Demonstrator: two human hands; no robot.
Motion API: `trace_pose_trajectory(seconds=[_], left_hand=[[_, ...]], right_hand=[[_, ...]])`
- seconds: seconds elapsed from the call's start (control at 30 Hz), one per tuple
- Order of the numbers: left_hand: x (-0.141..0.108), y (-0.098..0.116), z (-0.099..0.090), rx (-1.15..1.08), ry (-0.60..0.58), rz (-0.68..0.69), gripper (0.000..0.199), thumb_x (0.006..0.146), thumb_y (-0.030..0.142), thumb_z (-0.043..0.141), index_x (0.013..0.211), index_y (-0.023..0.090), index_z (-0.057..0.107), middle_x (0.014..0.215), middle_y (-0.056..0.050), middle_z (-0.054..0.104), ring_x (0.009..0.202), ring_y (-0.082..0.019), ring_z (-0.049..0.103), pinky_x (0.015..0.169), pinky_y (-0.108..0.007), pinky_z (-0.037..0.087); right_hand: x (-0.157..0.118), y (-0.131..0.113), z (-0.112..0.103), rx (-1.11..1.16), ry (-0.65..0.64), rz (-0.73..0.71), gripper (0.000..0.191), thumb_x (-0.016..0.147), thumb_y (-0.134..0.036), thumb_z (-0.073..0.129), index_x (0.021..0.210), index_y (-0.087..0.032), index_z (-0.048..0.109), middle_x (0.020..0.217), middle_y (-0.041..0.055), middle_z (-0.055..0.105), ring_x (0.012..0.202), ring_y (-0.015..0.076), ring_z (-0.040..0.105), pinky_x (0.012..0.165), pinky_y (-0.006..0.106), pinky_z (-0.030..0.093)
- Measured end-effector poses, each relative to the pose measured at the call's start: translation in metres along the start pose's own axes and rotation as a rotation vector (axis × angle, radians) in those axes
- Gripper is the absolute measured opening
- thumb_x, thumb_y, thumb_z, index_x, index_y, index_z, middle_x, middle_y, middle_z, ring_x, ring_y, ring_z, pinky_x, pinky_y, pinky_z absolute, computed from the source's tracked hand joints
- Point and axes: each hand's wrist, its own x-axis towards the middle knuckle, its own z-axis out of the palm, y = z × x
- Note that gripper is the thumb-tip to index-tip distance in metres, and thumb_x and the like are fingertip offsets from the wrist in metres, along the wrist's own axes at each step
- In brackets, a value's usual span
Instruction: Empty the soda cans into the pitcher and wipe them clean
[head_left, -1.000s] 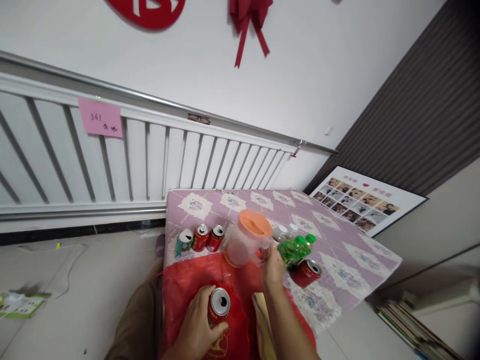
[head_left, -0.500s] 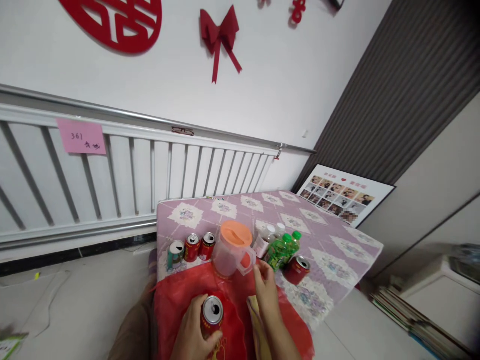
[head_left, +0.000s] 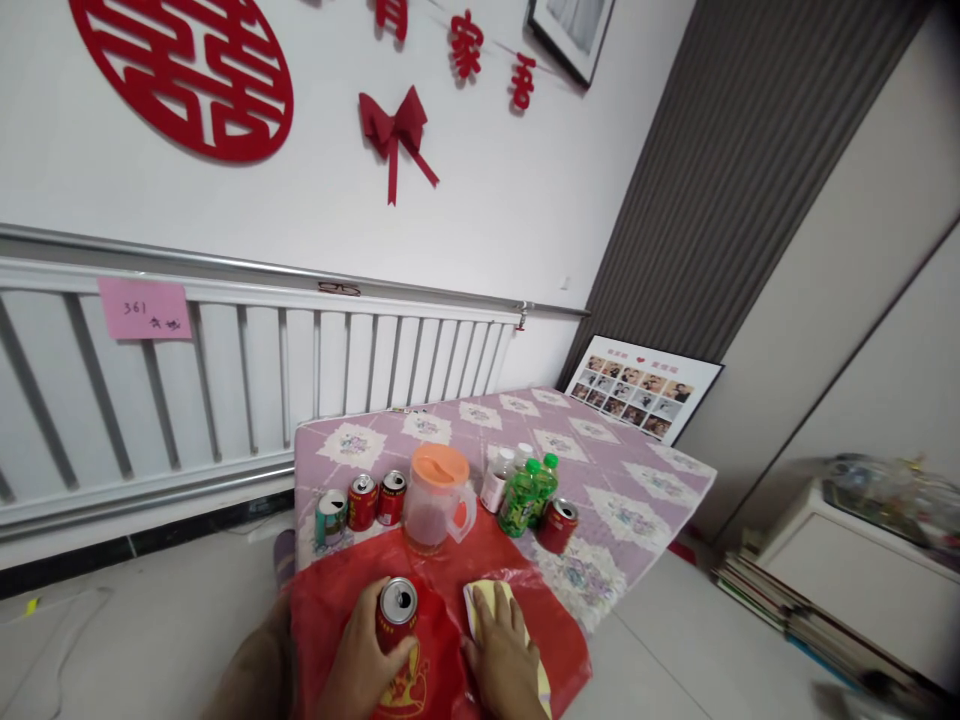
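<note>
My left hand (head_left: pixel 365 648) is wrapped round an opened red drink can (head_left: pixel 397 610), which stands upright over a red plastic bag (head_left: pixel 330 585) with gold printing. Fingers spread, my right hand (head_left: pixel 504 655) lies flat on a folded yellow cloth (head_left: pixel 474 598) on the same bag. Just beyond my hands is a clear plastic pitcher (head_left: pixel 427 515) with an orange lid, its handle pointing right.
Left of the pitcher stand a green can (head_left: pixel 330 522) and two red cans (head_left: pixel 363 505). To its right are green bottles (head_left: pixel 516 505), white-capped bottles (head_left: pixel 495 485) and another red can (head_left: pixel 559 528). A flowered cloth covers the table (head_left: pixel 630 470); a radiator (head_left: pixel 262 370) is behind.
My right hand has come down from beside the pitcher's handle onto the yellow cloth, its fingers spreading. My left hand keeps its hold on the red can. The view has tilted up and shifted right.
</note>
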Motion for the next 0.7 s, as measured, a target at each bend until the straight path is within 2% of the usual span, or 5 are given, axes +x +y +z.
trace_pose_trajectory(seconds=[0.27,0.53,0.7], left_hand=[[0.002,-0.002,0.0,-0.031,0.014,-0.003,0.061,0.061,0.028,0.07,0.118,0.018,0.052,0.12,-0.011,0.066,0.114,-0.031,0.063,0.106,-0.05,0.046],[0.003,-0.001,-0.002,-0.014,-0.002,0.015,0.06,0.061,0.036,0.068,0.116,0.017,0.053,0.12,-0.012,0.067,0.115,-0.033,0.064,0.106,-0.051,0.047],[0.003,0.006,-0.005,0.002,-0.011,-0.006,0.059,0.06,0.038,0.068,0.113,0.016,0.054,0.114,-0.013,0.069,0.111,-0.034,0.066,0.103,-0.05,0.05]], right_hand=[[-0.002,0.001,-0.006,0.014,-0.029,0.025,0.064,0.087,-0.027,0.052,0.147,-0.039,0.036,0.162,0.0058,0.021,0.146,0.0339,0.024,0.102,0.059,0.037],[-0.001,0.007,0.007,0.065,0.007,0.023,0.068,0.083,-0.021,0.052,0.146,-0.043,0.037,0.162,0.0043,0.022,0.146,0.0346,0.024,0.101,0.062,0.037],[-0.003,0.007,0.008,0.049,0.013,0.04,0.071,0.081,-0.02,0.053,0.146,-0.043,0.037,0.162,0.0035,0.023,0.145,0.0345,0.025,0.101,0.061,0.037]])
